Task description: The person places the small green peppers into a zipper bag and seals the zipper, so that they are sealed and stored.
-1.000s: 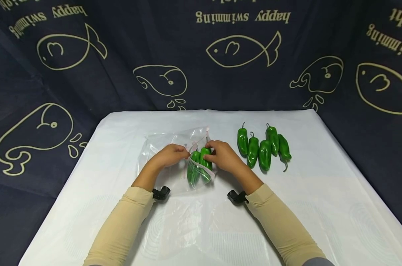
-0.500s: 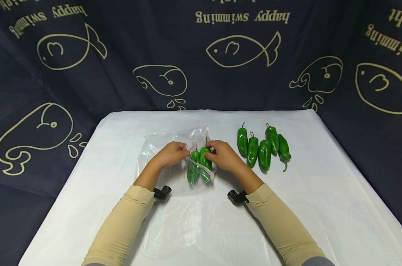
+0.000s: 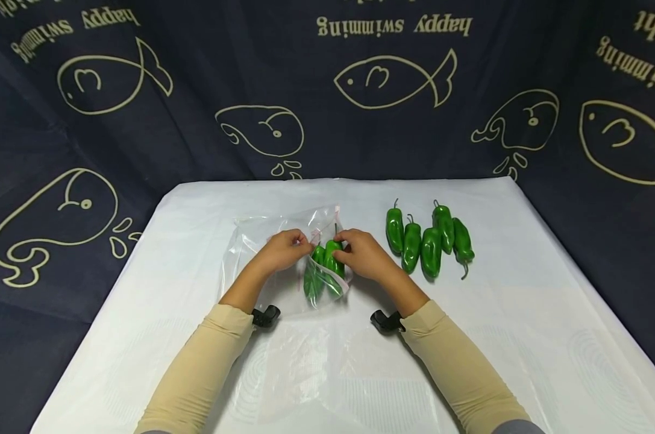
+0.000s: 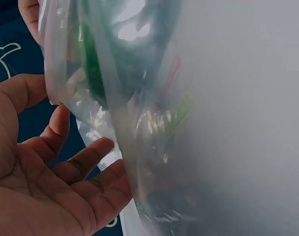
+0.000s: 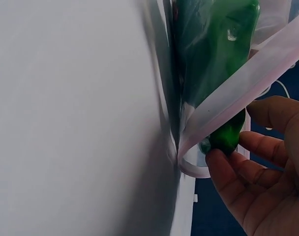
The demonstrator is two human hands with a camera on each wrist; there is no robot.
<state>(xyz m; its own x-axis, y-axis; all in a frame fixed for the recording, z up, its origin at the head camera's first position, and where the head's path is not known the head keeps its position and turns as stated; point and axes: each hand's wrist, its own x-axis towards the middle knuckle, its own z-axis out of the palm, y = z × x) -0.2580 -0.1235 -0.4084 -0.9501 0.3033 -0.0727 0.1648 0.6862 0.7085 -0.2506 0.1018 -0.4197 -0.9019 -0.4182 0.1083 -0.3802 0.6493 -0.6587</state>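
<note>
A clear zip bag (image 3: 240, 250) with a pinkish seal strip lies on the table, its mouth spread toward the right. My left hand (image 3: 284, 250) pinches the rim of the mouth between thumb and forefinger; the other fingers lie against the plastic (image 4: 139, 162). Two green peppers are at the opening. The right one (image 3: 335, 253) is gripped near its stem end by my right hand (image 3: 364, 253), and its lower part sits behind the film. Beside it, the left pepper (image 3: 313, 283) is mostly inside the bag. In the right wrist view, fingers surround the held pepper's end (image 5: 227, 137).
Several more green peppers (image 3: 431, 253) lie in a loose group on the white-covered table (image 3: 495, 337), right of my right hand. A dark cloth (image 3: 327, 144) with fish and whale drawings hangs behind the table.
My left hand has shifted slightly up and to the right with the bag's rim. My right hand and the pepper it grips stay nearly still.
</note>
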